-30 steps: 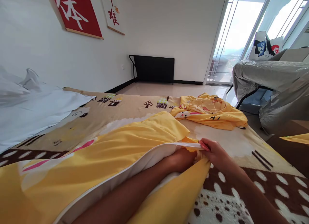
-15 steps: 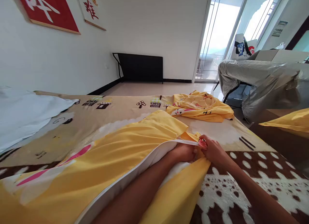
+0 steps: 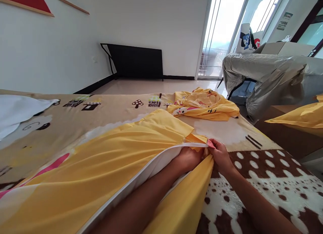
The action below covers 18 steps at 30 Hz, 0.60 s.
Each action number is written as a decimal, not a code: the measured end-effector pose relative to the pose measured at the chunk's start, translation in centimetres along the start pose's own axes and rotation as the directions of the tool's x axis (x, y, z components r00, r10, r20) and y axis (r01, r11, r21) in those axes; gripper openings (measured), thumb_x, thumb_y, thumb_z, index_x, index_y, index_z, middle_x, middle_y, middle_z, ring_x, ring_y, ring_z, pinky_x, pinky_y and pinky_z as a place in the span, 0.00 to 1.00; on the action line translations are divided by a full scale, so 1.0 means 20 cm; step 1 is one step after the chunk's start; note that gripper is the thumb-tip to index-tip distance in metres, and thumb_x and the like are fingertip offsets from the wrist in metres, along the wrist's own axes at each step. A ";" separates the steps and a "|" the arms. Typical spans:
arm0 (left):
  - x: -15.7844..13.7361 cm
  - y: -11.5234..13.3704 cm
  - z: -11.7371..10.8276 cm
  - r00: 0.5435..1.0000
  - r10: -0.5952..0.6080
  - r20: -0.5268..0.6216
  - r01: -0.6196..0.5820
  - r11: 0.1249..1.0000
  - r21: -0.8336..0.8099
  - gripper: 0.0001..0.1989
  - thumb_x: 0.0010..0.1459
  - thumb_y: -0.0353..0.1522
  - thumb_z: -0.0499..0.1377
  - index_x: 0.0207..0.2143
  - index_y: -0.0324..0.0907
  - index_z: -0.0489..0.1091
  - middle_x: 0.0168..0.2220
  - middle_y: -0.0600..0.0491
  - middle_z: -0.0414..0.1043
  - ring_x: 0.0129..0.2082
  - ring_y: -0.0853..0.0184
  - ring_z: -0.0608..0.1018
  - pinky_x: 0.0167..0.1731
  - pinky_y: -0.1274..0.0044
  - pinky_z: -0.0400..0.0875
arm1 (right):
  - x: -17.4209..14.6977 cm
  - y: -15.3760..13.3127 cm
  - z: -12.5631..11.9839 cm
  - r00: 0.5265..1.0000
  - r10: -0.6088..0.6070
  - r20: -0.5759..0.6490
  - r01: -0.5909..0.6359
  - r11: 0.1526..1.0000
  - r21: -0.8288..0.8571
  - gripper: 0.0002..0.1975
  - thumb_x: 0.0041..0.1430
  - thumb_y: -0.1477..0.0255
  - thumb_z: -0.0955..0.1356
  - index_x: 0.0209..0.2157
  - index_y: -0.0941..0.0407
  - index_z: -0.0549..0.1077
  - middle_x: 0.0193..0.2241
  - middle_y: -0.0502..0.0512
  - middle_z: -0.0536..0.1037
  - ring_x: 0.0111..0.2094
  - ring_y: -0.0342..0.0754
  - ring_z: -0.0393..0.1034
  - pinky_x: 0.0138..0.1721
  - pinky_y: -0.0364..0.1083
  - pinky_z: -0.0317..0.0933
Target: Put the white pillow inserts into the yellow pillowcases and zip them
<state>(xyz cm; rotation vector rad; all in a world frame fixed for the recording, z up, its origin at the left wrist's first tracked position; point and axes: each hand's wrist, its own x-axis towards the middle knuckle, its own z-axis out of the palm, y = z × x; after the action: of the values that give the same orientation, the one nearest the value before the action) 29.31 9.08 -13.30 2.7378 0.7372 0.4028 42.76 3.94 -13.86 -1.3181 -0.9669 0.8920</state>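
A yellow bedding cover [image 3: 121, 149] with a pink-and-white print lies spread across the bed, its long opening edged by a white strip. My left forearm reaches through this opening, and my left hand [image 3: 190, 159] is closed at the corner end, its fingertips partly hidden in the cloth. Right beside it, my right hand [image 3: 221, 156] pinches the corner of the same cover, where a small pink patch [image 3: 210, 144] shows at the fingertips. Below my left arm, the cover's lower layer hangs in a taut fold toward me.
Behind my hands a bunched yellow cloth [image 3: 207, 106] with a rabbit print rests on the patterned blanket [image 3: 113, 109]. White fabric [image 3: 22, 109] lies at left. A plastic-covered table [image 3: 262, 64] and a cardboard box [image 3: 282, 129] stand at right. A black panel [image 3: 137, 62] leans by the wall.
The view has shifted down and to the right. My hands stay at the cover's corner, with the right hand's fingers pinching closer around the pink patch.
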 end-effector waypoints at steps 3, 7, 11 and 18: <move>0.00 0.02 -0.05 0.999 0.010 0.032 -0.010 1.000 -0.006 0.20 0.62 0.33 0.51 0.55 0.35 0.63 0.56 0.41 0.66 0.55 0.57 0.68 0.57 0.68 0.60 | -0.01 0.01 0.04 0.983 0.180 0.018 -0.179 0.948 0.264 0.16 0.41 0.60 0.72 0.28 0.56 0.68 0.22 0.49 0.71 0.23 0.43 0.61 0.24 0.42 0.54; 0.01 0.04 -0.09 0.996 0.018 0.090 -0.014 0.999 -0.043 0.20 0.62 0.33 0.51 0.56 0.40 0.63 0.56 0.46 0.67 0.55 0.60 0.69 0.57 0.69 0.61 | -0.02 0.00 0.03 0.973 0.231 0.022 -0.229 0.935 0.271 0.17 0.36 0.63 0.74 0.26 0.56 0.66 0.18 0.44 0.66 0.19 0.38 0.54 0.21 0.40 0.50; 0.01 0.05 -0.10 0.990 -0.014 0.140 0.015 1.000 -0.002 0.19 0.62 0.32 0.49 0.54 0.39 0.65 0.54 0.45 0.69 0.51 0.58 0.72 0.54 0.69 0.64 | -0.01 0.00 -0.02 0.981 0.181 0.071 -0.187 0.978 0.088 0.16 0.34 0.67 0.73 0.26 0.56 0.66 0.19 0.44 0.67 0.20 0.39 0.56 0.23 0.40 0.50; 0.00 0.05 -0.08 0.975 -0.083 0.206 0.065 0.993 0.094 0.13 0.56 0.28 0.51 0.41 0.37 0.72 0.44 0.42 0.75 0.42 0.55 0.76 0.47 0.67 0.69 | 0.00 0.05 -0.07 0.984 -0.180 0.010 0.131 0.675 -0.726 0.11 0.43 0.78 0.61 0.31 0.56 0.70 0.25 0.53 0.74 0.28 0.47 0.62 0.31 0.43 0.52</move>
<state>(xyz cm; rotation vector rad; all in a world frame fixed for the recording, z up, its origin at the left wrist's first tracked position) 29.23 8.64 -11.52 2.7656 0.8138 0.0650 44.12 3.49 -14.79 -1.8778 -1.4439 0.3051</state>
